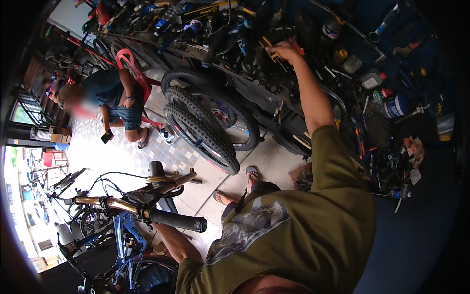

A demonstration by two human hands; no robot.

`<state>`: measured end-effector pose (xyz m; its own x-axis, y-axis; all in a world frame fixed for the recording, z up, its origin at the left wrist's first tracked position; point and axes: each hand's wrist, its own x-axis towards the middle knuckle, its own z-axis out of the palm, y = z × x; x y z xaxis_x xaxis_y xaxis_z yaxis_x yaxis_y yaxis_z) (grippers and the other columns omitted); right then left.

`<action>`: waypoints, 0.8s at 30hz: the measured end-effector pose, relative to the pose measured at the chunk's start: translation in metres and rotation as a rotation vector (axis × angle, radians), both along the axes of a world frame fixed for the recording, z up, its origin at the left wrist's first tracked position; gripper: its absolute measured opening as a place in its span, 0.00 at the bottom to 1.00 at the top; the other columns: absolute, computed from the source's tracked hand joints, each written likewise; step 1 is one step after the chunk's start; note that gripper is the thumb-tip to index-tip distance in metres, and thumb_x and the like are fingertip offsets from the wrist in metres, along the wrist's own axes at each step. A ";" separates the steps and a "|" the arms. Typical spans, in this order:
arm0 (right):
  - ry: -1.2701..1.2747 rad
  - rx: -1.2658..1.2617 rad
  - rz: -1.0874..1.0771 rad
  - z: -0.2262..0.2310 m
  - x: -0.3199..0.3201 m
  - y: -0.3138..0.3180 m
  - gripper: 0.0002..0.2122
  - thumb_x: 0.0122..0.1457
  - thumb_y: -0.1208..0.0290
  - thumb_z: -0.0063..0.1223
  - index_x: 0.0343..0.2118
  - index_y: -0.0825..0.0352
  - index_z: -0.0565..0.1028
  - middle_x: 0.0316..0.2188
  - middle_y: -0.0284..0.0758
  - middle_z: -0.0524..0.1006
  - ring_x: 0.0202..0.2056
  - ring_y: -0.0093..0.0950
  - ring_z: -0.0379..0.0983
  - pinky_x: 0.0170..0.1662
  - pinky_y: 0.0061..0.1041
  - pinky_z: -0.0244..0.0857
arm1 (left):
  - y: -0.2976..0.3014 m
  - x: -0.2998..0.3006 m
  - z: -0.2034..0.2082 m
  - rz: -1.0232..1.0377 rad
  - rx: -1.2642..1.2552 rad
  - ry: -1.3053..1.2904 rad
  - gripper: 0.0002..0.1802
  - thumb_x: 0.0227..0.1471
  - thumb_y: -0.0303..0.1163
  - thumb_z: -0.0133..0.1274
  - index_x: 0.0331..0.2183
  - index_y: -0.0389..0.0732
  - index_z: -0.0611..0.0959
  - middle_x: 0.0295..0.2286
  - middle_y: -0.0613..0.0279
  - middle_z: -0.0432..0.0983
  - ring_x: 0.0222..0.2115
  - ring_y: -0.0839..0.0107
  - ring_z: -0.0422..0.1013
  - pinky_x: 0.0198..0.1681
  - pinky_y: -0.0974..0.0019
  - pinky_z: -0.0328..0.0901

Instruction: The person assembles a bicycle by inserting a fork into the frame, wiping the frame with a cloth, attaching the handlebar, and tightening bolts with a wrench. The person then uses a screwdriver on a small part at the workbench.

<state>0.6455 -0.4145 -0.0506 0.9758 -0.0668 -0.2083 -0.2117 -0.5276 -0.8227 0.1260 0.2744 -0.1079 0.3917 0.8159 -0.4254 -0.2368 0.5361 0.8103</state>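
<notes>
My right arm stretches out to a cluttered workbench [245, 78]. The fingers of my right hand [285, 51] close on a slim yellow-orange tool [270, 51], its exact kind too small to make out. Tools and parts lie close around it. Down on the left, my left forearm [174, 240] passes beneath the black rubber grip [178, 220] of a bicycle handlebar [115, 202], gold in colour. That grip and the bike's front end hide my left hand and its fingers. Below the bar shows the bike's blue frame [128, 230].
Loose mountain bike wheels with knobby tyres [205, 132] lean against the bench. A person [115, 93] sits on a red plastic chair [128, 61] holding a dark phone-like object. Bottles, a blue-and-white tub [395, 106] and hand tools crowd the bench. Other bicycles [90, 220] stand by the bright opening.
</notes>
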 end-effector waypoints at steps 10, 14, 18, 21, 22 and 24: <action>-0.488 1.078 0.013 0.056 -0.098 -0.044 0.20 0.63 0.74 0.61 0.57 0.63 0.71 0.36 0.33 0.80 0.31 0.23 0.80 0.28 0.16 0.71 | 0.007 0.007 0.001 -0.039 -0.012 -0.030 0.24 0.65 0.54 0.41 0.39 0.43 0.79 0.24 0.63 0.72 0.22 0.69 0.68 0.27 0.62 0.67; -0.573 1.138 0.002 0.077 -0.188 -0.041 0.25 0.62 0.79 0.60 0.61 0.61 0.68 0.44 0.39 0.81 0.38 0.30 0.83 0.35 0.22 0.78 | 0.014 0.011 -0.011 -0.063 -0.022 -0.067 0.24 0.65 0.54 0.41 0.39 0.43 0.79 0.24 0.63 0.72 0.22 0.69 0.68 0.26 0.62 0.67; -0.596 1.174 -0.035 0.058 -0.304 -0.036 0.23 0.61 0.79 0.61 0.59 0.63 0.71 0.55 0.44 0.75 0.55 0.42 0.75 0.56 0.32 0.74 | 0.015 0.044 -0.012 -0.145 -0.043 -0.139 0.24 0.65 0.54 0.41 0.39 0.43 0.79 0.24 0.63 0.72 0.22 0.69 0.68 0.26 0.62 0.67; -0.442 1.465 0.146 0.039 -0.388 0.000 0.23 0.60 0.71 0.64 0.56 0.71 0.72 0.67 0.48 0.63 0.67 0.55 0.59 0.69 0.41 0.62 | 0.022 0.051 -0.012 -0.181 -0.049 -0.203 0.24 0.65 0.54 0.41 0.39 0.43 0.79 0.24 0.63 0.72 0.22 0.69 0.68 0.26 0.62 0.67; -0.397 1.565 0.169 0.037 -0.416 0.018 0.22 0.61 0.67 0.63 0.55 0.73 0.73 0.68 0.48 0.61 0.68 0.56 0.57 0.70 0.41 0.61 | 0.023 0.055 -0.014 -0.194 -0.053 -0.231 0.24 0.65 0.54 0.40 0.39 0.43 0.79 0.24 0.63 0.72 0.22 0.69 0.68 0.26 0.62 0.67; -0.320 1.647 0.123 0.024 -0.460 0.050 0.24 0.64 0.57 0.60 0.52 0.75 0.75 0.69 0.46 0.60 0.67 0.58 0.58 0.69 0.42 0.61 | 0.025 0.062 -0.015 -0.231 -0.073 -0.298 0.25 0.65 0.54 0.40 0.39 0.43 0.79 0.24 0.63 0.72 0.22 0.69 0.68 0.26 0.62 0.67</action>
